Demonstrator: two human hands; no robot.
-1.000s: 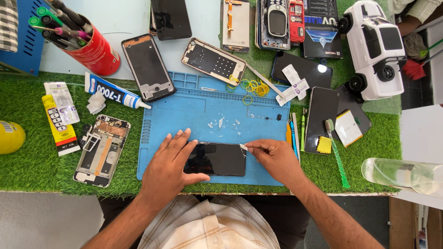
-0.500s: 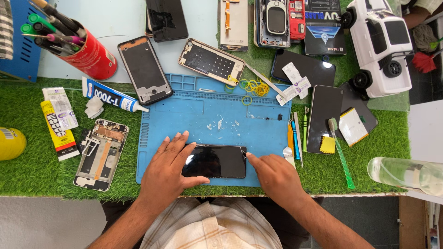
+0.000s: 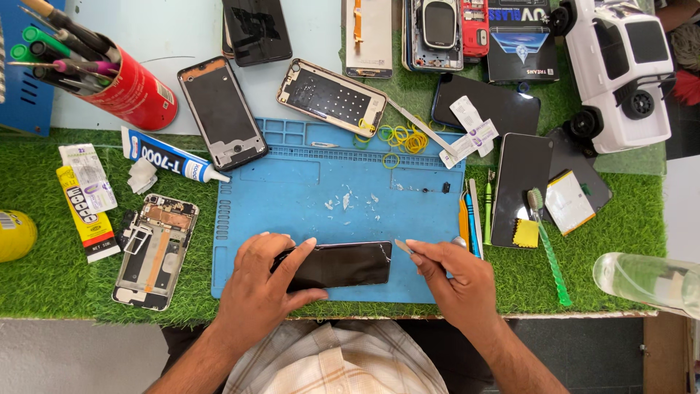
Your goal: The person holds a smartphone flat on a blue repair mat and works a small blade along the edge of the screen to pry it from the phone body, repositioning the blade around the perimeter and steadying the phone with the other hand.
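Left hand (image 3: 266, 288) comes in from bottom edge, palm down, fingers spread over left end of a black phone (image 3: 343, 265), thumb under its near edge: grip grasping the phone, pinning it flat. Phone lies lengthwise on near part of the blue mat (image 3: 306, 197), screen up, cracks at its right end. Right hand (image 3: 456, 281) enters from lower right, fingers pinched around a thin metal tool (image 3: 403, 246), tip angled at the phone's top right corner, touching or just beside it, cannot tell which. White flakes (image 3: 348, 201) sit mid-mat, beyond the phone. Just right of right hand, at mat edge: screwdrivers (image 3: 477, 215) and a green toothbrush (image 3: 548, 248). Opened phone body (image 3: 154, 252) lies on the green turf counter (image 3: 44, 270) left of left hand, glue tube (image 3: 171, 160) beyond it. Yellow rubber bands (image 3: 401, 138) at mat's far edge. Red pen cup (image 3: 131, 87) far left, white toy truck (image 3: 620, 73) far right, both well apart from hands.
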